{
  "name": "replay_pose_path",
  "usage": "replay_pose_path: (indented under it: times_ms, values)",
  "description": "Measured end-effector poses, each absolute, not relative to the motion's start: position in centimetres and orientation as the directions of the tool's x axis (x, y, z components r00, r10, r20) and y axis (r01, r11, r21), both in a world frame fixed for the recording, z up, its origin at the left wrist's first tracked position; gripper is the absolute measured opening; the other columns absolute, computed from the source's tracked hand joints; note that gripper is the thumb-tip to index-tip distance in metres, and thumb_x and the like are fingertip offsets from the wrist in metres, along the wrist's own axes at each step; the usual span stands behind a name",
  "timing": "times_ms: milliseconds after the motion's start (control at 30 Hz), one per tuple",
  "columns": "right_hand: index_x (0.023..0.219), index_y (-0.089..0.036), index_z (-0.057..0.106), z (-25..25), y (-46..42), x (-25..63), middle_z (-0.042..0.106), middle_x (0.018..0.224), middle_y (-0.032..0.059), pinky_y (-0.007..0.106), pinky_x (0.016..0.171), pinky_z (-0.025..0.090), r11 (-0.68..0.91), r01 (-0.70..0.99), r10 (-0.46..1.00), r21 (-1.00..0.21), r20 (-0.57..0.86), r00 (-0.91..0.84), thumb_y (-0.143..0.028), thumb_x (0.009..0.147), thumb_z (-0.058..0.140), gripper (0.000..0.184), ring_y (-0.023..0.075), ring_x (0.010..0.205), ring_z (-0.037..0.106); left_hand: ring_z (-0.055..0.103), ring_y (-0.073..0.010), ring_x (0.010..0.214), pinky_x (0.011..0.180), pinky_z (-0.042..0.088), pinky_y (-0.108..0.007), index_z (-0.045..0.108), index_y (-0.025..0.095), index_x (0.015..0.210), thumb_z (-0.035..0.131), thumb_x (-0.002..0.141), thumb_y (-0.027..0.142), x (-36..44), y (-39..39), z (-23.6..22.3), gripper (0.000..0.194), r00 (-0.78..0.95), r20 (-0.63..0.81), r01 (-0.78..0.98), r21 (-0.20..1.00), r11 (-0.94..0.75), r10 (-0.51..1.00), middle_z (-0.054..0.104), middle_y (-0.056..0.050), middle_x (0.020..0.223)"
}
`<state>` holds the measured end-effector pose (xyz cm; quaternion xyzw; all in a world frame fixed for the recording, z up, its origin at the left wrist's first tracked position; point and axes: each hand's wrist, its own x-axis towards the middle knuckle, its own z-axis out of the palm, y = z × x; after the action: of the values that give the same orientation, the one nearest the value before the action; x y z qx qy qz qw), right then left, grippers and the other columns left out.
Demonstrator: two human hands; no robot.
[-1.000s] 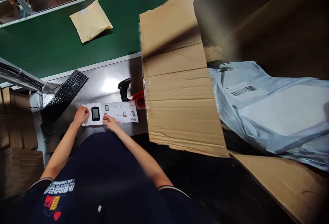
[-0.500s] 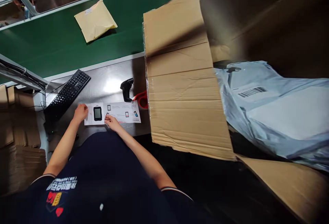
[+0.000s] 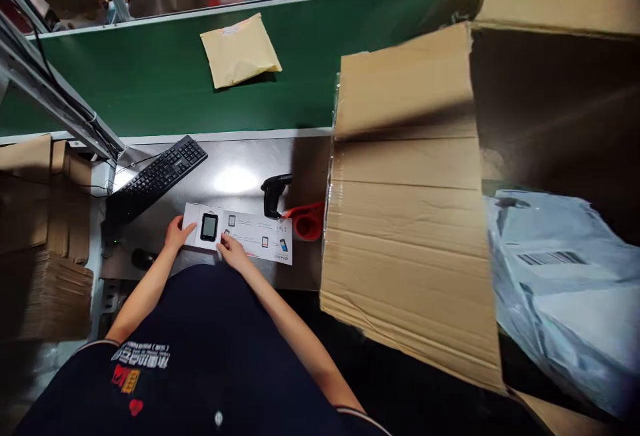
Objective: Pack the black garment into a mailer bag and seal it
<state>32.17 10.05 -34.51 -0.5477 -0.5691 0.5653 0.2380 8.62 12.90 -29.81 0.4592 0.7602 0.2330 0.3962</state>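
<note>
A small black device with a grey screen [image 3: 209, 227] lies in a white box [image 3: 191, 236]. From the box a long white printed panel [image 3: 257, 235] with small device pictures stretches to the right; whether it is a lid or a leaflet I cannot tell. My left hand [image 3: 176, 234] grips the box's left end, thumb on top, its other fingers partly hidden. With fingers pinched, my right hand [image 3: 233, 251] holds the near edge just right of the device, where box and panel meet.
Behind the panel stand a black handheld scanner [image 3: 274, 195] and a red-orange object [image 3: 307, 221]. A black keyboard [image 3: 157, 179] and mouse [image 3: 143, 259] are at left. A large open carton [image 3: 405, 223] with grey plastic bags [image 3: 560, 276] fills the right. A yellow padded envelope [image 3: 241, 53] rests on the green ledge.
The view has shifted, so the bench sits further right and lower. My left thumb now lies across the box's left end. The box and panel slant more, right end nearer me.
</note>
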Motion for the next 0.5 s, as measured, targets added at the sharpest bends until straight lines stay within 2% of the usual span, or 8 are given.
replay_pose_path:
  times_ms: [100, 267, 400, 500]
  values:
    - [0.110, -0.021, 0.070, -34.3, 9.8, 32.5, 0.075, 0.096, 0.0049, 0.039, 0.088, 0.055, -0.237, 0.378, 0.882, -0.895, -0.361, -0.302, -0.032, 0.085, 0.057, 0.031, 0.0230, 0.084, 0.065, 0.075, -0.0287, 0.112, 0.099, 0.058, -0.038, 0.071, 0.011, 0.120, 0.078, 0.090, 0.027, 9.2, 13.0, -30.1, 0.035, -0.299, -0.366, 0.523, 0.710, 0.472, 0.881, 0.078, -0.018, 0.123]
    - [0.116, -0.021, 0.071, -34.5, 9.4, 32.8, 0.076, 0.093, 0.0043, 0.039, 0.083, 0.057, -0.236, 0.421, 0.864, -0.876, -0.388, -0.321, -0.034, 0.086, 0.057, 0.036, 0.0228, 0.080, 0.066, 0.067, -0.0335, 0.129, 0.110, 0.051, -0.043, 0.064, 0.010, 0.133, 0.078, 0.090, 0.028, 10.7, 12.5, -30.0, 0.048, -0.366, -0.316, 0.565, 0.672, 0.479, 0.875, 0.070, -0.023, 0.134]
    - [0.120, -0.020, 0.072, -35.0, 9.1, 33.1, 0.076, 0.091, 0.0048, 0.041, 0.084, 0.058, -0.234, 0.458, 0.861, -0.858, -0.401, -0.311, -0.035, 0.086, 0.057, 0.040, 0.0232, 0.078, 0.066, 0.068, -0.0340, 0.126, 0.108, 0.051, -0.043, 0.066, 0.013, 0.133, 0.076, 0.093, 0.031, 11.1, 12.4, -30.2, 0.045, -0.352, -0.311, 0.596, 0.653, 0.467, 0.883, 0.072, -0.021, 0.130]
    - [0.122, -0.018, 0.072, -35.4, 9.2, 33.1, 0.077, 0.097, 0.0078, 0.047, 0.092, 0.059, -0.233, 0.479, 0.871, -0.846, -0.401, -0.284, -0.037, 0.085, 0.059, 0.043, 0.0264, 0.086, 0.069, 0.070, -0.0344, 0.123, 0.106, 0.052, -0.045, 0.069, 0.013, 0.134, 0.074, 0.095, 0.032, 10.6, 12.3, -30.7, 0.044, -0.301, -0.307, 0.588, 0.686, 0.429, 0.903, 0.075, -0.020, 0.128]
